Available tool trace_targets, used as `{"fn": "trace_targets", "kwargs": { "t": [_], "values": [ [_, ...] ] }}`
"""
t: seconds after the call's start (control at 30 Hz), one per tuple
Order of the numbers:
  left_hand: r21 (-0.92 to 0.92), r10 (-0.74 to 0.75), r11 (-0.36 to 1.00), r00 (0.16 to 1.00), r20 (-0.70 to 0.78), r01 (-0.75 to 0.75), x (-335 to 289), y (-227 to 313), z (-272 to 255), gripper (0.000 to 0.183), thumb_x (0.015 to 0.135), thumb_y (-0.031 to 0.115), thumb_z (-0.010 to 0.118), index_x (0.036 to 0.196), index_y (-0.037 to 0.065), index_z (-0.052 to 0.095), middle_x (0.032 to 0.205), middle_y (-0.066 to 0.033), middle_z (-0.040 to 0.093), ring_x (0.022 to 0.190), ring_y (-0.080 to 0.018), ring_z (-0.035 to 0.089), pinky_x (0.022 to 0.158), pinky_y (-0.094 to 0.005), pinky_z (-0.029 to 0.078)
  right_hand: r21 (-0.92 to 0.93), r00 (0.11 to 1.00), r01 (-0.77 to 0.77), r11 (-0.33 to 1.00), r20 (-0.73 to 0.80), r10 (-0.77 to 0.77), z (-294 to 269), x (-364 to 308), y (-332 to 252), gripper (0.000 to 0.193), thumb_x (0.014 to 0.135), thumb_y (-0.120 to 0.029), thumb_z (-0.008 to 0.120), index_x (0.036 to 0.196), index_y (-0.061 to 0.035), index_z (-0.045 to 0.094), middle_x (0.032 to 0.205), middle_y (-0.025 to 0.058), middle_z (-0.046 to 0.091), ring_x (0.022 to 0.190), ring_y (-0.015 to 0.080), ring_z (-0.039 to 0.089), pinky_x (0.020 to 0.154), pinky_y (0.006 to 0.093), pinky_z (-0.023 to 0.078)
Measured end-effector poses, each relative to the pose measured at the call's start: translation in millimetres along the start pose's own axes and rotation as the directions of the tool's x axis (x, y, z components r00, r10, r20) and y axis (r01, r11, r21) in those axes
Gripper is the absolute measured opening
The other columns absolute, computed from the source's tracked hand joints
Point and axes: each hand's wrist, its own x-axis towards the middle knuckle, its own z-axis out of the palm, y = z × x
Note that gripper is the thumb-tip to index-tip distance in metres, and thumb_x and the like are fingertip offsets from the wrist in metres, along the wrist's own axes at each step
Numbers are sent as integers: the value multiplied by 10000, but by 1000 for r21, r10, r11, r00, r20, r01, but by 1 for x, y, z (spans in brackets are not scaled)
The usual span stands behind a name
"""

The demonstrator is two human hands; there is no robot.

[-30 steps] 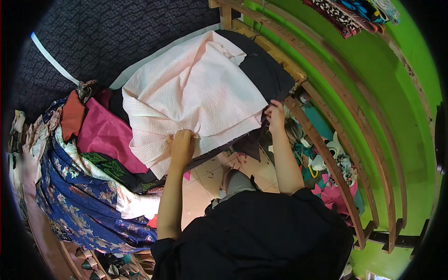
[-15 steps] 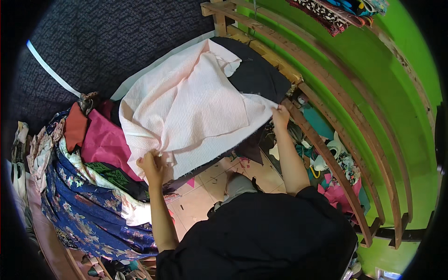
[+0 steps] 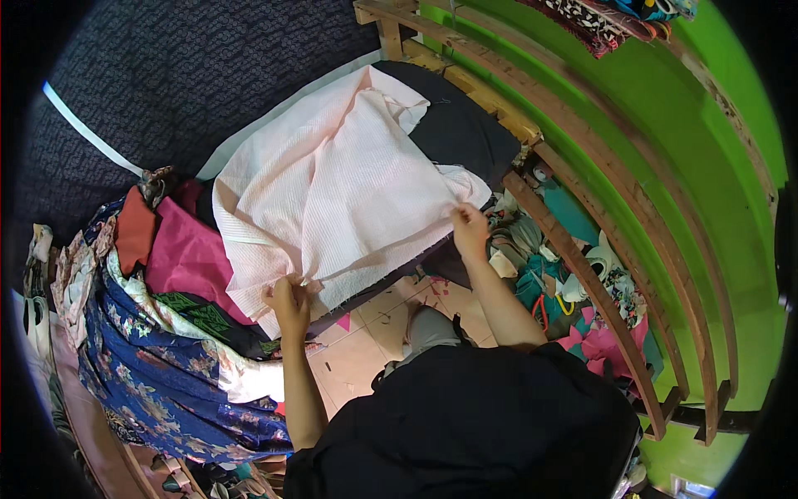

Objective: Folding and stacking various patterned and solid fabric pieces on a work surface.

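A pale pink, finely ribbed piece of fabric (image 3: pixel 332 183) lies rumpled over a black-covered table (image 3: pixel 465 125). Its near edge is frayed and hangs over the table's front. My left hand (image 3: pixel 288 304) pinches the cloth at the near left, where folds bunch toward the fingers. At the near right, my right hand (image 3: pixel 470 231) grips the same fabric along its edge, fingers closed. A loose corner of the cloth spreads beyond my right hand.
Left of the table is a heap of garments, with a magenta cloth (image 3: pixel 191 254) and a navy floral cloth (image 3: pixel 166 374). Wooden rails (image 3: pixel 582 224) curve along the green wall at right, with fabric scraps (image 3: pixel 611 341) below. A dark patterned curtain (image 3: pixel 191 75) hangs behind.
My right hand has moved left and a little nearer along the fabric's edge. My left hand has shifted slightly right and nearer. The near edge between them is less stretched.
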Motion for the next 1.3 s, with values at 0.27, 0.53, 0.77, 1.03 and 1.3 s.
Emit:
{"fn": "trace_targets", "kwargs": {
  "t": [0.27,0.53,0.77,1.03,1.3],
  "values": [
    [-30,69,997,995,73,-67,11,48,1,221,730,-56,551,890,96,531,882,-43,589,864,-210,551,930,-458,192,-417,890,136,899,-348,-296,-45,59,53,161,733,-121,675,836,-2,641,767,94,623,704,188,577,683,295,437],
    [-7,85,996,994,63,-84,1,43,-4,226,727,-49,564,898,98,553,874,-44,580,876,-219,547,924,-463,205,-113,981,25,993,-191,-47,-44,50,20,188,778,-76,652,898,64,612,805,69,633,717,99,581,647,210,448],
    [-83,-13,996,1000,26,15,-3,37,-13,191,736,-36,562,894,68,539,849,-48,577,844,-208,535,943,-444,195,-2,971,-64,998,-232,62,-59,62,51,73,746,-22,587,772,36,623,640,70,604,667,155,574,634,290,449],
    [-152,-260,957,963,-67,247,-65,7,-18,148,770,74,595,905,43,545,760,-68,582,791,-214,504,888,-393,263,-238,897,-299,924,261,357,-83,-37,60,123,716,-39,514,745,-9,630,598,33,554,552,115,503,508,263,377],
    [296,-521,805,851,-63,515,-215,-6,-24,107,767,137,603,830,101,525,685,-53,584,665,-261,566,779,-420,314,-607,836,-131,784,357,417,-117,-111,107,203,719,-169,547,784,-9,654,781,192,641,755,317,633,674,380,473]
  ]
}}
